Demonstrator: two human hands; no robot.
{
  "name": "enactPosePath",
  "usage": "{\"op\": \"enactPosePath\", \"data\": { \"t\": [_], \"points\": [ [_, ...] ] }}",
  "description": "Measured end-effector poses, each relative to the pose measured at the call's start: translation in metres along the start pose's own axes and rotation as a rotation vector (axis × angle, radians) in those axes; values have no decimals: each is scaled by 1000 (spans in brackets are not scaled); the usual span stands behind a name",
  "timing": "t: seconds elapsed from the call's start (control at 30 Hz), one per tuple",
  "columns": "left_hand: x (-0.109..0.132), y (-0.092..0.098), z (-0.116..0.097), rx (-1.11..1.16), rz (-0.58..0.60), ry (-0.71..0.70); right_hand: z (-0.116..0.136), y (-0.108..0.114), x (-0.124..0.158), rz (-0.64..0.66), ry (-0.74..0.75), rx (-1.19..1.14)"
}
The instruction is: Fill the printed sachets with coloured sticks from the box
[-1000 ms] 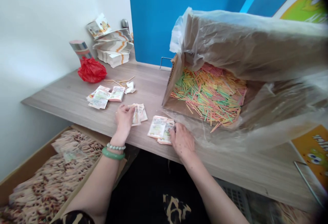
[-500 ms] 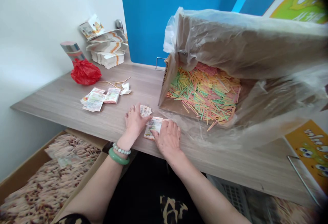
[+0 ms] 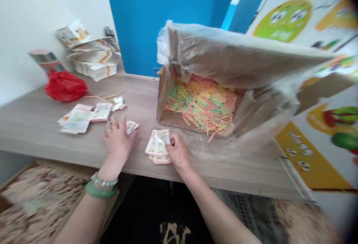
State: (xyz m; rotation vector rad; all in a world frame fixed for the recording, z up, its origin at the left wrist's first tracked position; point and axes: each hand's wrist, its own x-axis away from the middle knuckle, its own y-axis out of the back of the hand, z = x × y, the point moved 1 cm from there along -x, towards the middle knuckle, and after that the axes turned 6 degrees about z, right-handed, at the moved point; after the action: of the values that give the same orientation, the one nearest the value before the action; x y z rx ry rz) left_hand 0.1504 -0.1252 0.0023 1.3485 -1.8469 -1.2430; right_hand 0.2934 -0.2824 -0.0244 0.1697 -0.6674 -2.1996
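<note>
My left hand [image 3: 119,139] rests on the desk with fingers spread, beside and partly over a few small printed packets [image 3: 132,126]. Just right of it lies a fanned, overlapping pile of flat printed sachets [image 3: 156,143]. The thumb and curled fingers of my right hand [image 3: 179,152] pinch that pile at its right edge. Farther left are a loose group of similar sachets [image 3: 77,121] and a neat stack of sachets [image 3: 101,112]. Near them sits a crumpled white tissue [image 3: 119,104].
A plastic-lined carton [image 3: 165,106] lies open toward me with thin coloured sticks [image 3: 201,104] inside. At the left stand a red plastic bag [image 3: 65,86] and stacked white cartons [image 3: 95,69]. Below the desk [image 3: 134,87] is a box of many packets [image 3: 41,195].
The view has swung right, shifting the scene left. My hands have moved apart, the left one away from the sachet pile. The pile now shows fanned out at my right hand.
</note>
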Motion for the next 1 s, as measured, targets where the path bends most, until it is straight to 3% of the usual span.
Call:
{"op": "enactPosePath", "data": {
  "t": [0.03,0.07,0.1,0.2,0.27,0.33,0.4,0.53,0.6,0.73,0.9,1.0],
  "points": [
    [4,1,-8,88,-40,-21,-2,4,0,-5,23,-75],
    [9,0,-18,217,-6,-44,-3,8,1,-12,62,-148],
    [14,-1,-30,381,95,-59,-4,12,2,-16,103,-222],
    [29,-7,-67,948,576,-48,-3,20,5,18,196,-390],
    [36,-11,-87,1240,767,35,0,27,3,84,223,-375],
    [38,-14,-97,1393,762,149,0,42,-3,139,229,-236],
    [37,-16,-98,1463,660,230,-3,67,-16,108,188,20],
    [36,-19,-92,1510,593,281,-20,125,-47,-199,-83,688],
    [38,-23,-93,1504,610,279,-28,139,-61,-219,-195,851],
    [43,-31,-101,1502,649,265,-36,146,-80,-150,-179,954],
    [42,-35,-103,1472,687,280,-39,164,-97,98,-44,992],
    [41,-39,-103,1450,708,276,-38,171,-103,114,24,1056]
  ]
}}
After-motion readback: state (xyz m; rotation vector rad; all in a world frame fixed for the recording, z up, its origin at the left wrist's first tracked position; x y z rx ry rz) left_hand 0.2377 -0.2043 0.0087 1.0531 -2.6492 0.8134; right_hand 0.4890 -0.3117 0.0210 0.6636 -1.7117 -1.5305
